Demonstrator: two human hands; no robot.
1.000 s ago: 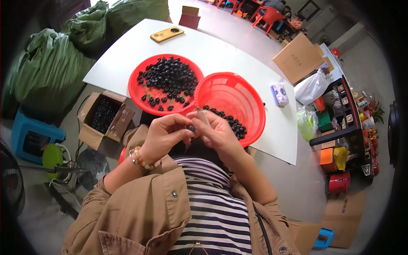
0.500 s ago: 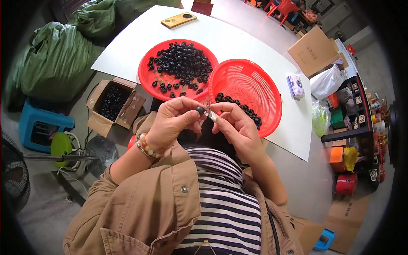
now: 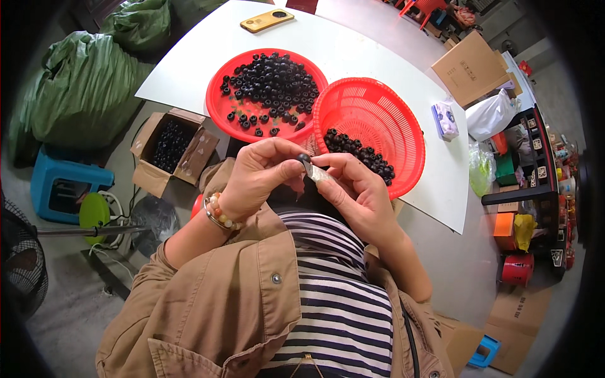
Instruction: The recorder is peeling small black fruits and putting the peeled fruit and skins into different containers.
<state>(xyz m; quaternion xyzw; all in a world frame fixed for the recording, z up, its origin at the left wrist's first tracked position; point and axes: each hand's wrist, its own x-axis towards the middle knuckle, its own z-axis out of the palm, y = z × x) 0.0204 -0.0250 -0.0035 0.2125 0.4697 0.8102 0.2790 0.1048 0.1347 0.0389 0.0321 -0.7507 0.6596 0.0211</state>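
My left hand (image 3: 261,179) pinches a small black round piece (image 3: 304,157) between thumb and fingers. My right hand (image 3: 354,189) holds a short silvery blade-like tool (image 3: 315,171) whose tip touches that piece. Both hands are raised close together in front of my chest, just before the white table's (image 3: 353,53) near edge. Beyond them stands a shallow red tray (image 3: 217,104) heaped with several black pieces, and to its right a tilted red mesh basket (image 3: 372,107) with more black pieces (image 3: 362,154) in its lower part.
An open cardboard box (image 3: 148,135) of black pieces sits on the floor at left, beside a blue stool (image 3: 63,189) and green sacks (image 3: 82,94). A yellow phone (image 3: 266,20), a tan box (image 3: 469,69) and a small packet (image 3: 446,120) lie on the table. Cluttered shelves stand at right.
The view has drifted so table and hands sit lower in the picture. My hands stay together, and the silvery tool now shows more plainly against the black piece.
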